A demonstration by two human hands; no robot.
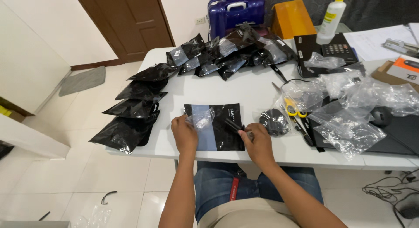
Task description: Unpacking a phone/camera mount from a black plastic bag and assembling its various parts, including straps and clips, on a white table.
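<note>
One flat black pouch with a clear window [214, 127] lies on the white desk [244, 90] right at its near edge, between the two hands. The left hand [184, 133] rests on the pouch's left side, its fingers pinched narrow on a small crumpled clear plastic bag [200, 119] that lies over the window. The right hand [258, 143] sits at the pouch's right edge, fingers closed on a small black stick-shaped item [234, 125] whose tip points onto the pouch.

As a judgement of progress: a good share looks finished. Four filled black pouches [135, 108] lie overlapped in a row along the desk's left edge, and a larger heap of black pouches [229, 51] sits at the far side; whether every one of those is filled cannot be told. The pouch in hand appears flat and not yet loaded.

Work seems left: to the right lies a loose mass of clear plastic bags [353, 106], a round black part [274, 122] in plastic just beside the right hand, and yellow-handled scissors [291, 108] near it
</note>
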